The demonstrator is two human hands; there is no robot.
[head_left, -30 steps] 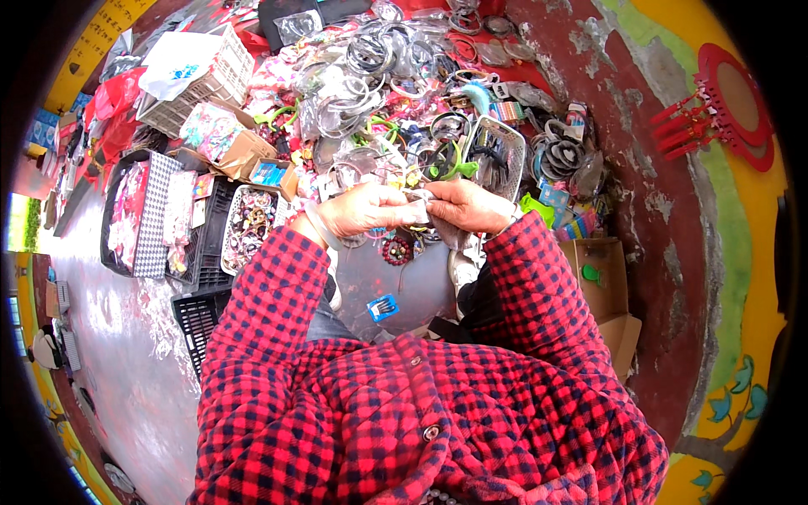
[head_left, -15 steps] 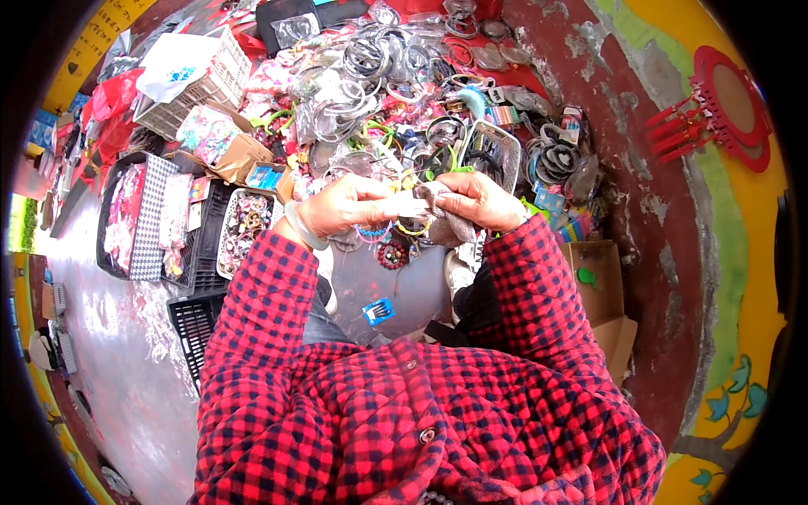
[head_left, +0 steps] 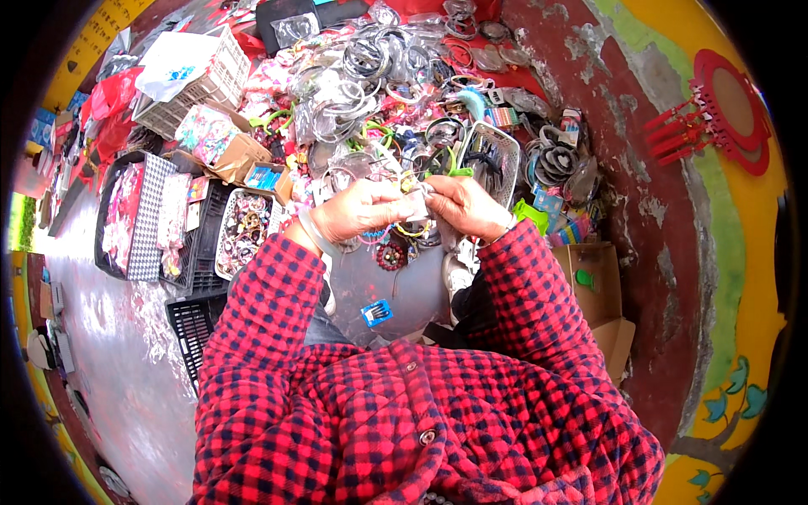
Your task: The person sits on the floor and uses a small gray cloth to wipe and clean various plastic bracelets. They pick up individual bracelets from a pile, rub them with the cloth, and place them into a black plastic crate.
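My left hand (head_left: 358,210), a pale bangle at its wrist, pinches a small white piece (head_left: 417,202), perhaps a tag. Facing it, my right hand (head_left: 471,207) is closed with thumb and fingers pressed together on a greyish, cloth-like piece (head_left: 449,234), mostly hidden below the hand. The fingertips of both hands nearly meet. Below them lie bead bracelets, among them a dark red one (head_left: 390,256). Beyond spreads a heap of plastic-wrapped hair hoops (head_left: 367,59).
At left stand a white crate (head_left: 189,88), a houndstooth-sided box (head_left: 145,219), a white basket of small trinkets (head_left: 249,227) and a black crate (head_left: 192,324). A blue card (head_left: 377,312) lies between my feet. At right are a white basket (head_left: 495,156) and an open cardboard box (head_left: 596,282).
My right hand has turned slightly and drawn back a little. The greyish cloth-like piece, hanging plainly before, now shows less. My left hand stays nearly in place with the white piece.
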